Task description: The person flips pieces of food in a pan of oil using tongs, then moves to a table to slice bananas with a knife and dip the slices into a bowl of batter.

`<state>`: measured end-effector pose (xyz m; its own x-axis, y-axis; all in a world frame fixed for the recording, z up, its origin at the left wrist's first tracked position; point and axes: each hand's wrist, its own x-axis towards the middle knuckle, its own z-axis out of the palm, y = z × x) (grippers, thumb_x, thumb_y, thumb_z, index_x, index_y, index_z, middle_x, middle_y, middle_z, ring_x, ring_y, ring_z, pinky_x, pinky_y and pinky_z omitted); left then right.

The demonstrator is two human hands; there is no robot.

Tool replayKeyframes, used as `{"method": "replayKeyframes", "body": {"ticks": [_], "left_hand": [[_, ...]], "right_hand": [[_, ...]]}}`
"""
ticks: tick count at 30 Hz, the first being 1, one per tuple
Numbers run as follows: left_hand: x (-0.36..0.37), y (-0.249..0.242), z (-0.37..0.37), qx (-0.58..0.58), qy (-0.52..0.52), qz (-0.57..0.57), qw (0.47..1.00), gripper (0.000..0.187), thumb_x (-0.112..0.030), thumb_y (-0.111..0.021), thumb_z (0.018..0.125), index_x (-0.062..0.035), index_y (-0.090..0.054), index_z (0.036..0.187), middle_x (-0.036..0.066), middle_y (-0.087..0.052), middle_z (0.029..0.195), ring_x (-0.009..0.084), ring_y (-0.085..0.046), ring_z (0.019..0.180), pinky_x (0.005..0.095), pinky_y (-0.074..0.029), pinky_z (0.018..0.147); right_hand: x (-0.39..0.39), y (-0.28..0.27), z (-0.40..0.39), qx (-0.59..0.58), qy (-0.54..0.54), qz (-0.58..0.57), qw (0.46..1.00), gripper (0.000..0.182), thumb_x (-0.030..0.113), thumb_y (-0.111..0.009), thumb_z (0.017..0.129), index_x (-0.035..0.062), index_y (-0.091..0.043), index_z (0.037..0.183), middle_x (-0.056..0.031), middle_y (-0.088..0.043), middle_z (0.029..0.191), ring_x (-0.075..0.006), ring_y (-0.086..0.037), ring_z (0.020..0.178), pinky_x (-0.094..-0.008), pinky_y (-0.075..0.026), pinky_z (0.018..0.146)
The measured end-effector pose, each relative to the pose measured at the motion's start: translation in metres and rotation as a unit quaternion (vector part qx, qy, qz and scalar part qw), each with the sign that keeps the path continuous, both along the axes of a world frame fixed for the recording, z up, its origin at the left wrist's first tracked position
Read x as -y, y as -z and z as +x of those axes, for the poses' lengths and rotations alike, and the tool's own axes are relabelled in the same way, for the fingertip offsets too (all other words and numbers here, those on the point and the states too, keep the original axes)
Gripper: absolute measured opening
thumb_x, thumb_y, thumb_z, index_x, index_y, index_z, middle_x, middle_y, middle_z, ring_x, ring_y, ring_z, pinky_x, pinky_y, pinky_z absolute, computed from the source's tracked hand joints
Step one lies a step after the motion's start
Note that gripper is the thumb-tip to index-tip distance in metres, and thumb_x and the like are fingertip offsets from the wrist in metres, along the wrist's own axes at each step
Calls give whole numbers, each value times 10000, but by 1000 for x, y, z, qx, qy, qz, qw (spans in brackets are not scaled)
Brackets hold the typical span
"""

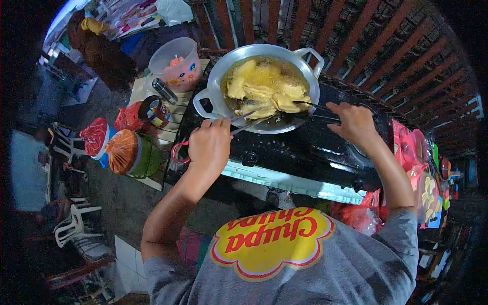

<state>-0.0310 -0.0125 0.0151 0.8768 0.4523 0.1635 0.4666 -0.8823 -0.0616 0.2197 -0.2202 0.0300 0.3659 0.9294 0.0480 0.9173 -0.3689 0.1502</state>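
A wide two-handled metal wok (pixel 216 84) of bubbling oil sits on the black stove (pixel 305 147). Several pieces of yellow battered food (pixel 259 90) fry in it, crowded together. My left hand (pixel 209 145) is closed around metal tongs (pixel 245 128); a red loop shows at their hand end, and the tips reach the food at the near side of the wok. From the right, my right hand (pixel 353 123) grips dark, thin tongs (pixel 321 108), whose tips touch the food at the right side. Its fingers are bent over the arms of the tongs.
Left of the stove stand a clear flowered tub (pixel 175 53), a dark bottle (pixel 164 91), an open can (pixel 154 111) and bag-covered containers (pixel 123 151). Wooden slats (pixel 356 46) rise behind the wok. At right is a pink tray (pixel 427 198) with yellow pieces.
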Motion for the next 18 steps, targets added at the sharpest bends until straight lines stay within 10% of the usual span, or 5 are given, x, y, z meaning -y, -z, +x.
{"method": "replayKeyframes", "body": {"ticks": [18], "left_hand": [[-27,3,-17,25,6,8,1000,349,-230,-698,706,-108,-626,1024,79,-652,871,250,-618,810,369,-501,674]], "right_hand": [[-2,28,33,-158,39,29,986,483,372,-680,719,243,-576,1173,-105,-633,1048,-300,-626,877,-413,-505,751]]}}
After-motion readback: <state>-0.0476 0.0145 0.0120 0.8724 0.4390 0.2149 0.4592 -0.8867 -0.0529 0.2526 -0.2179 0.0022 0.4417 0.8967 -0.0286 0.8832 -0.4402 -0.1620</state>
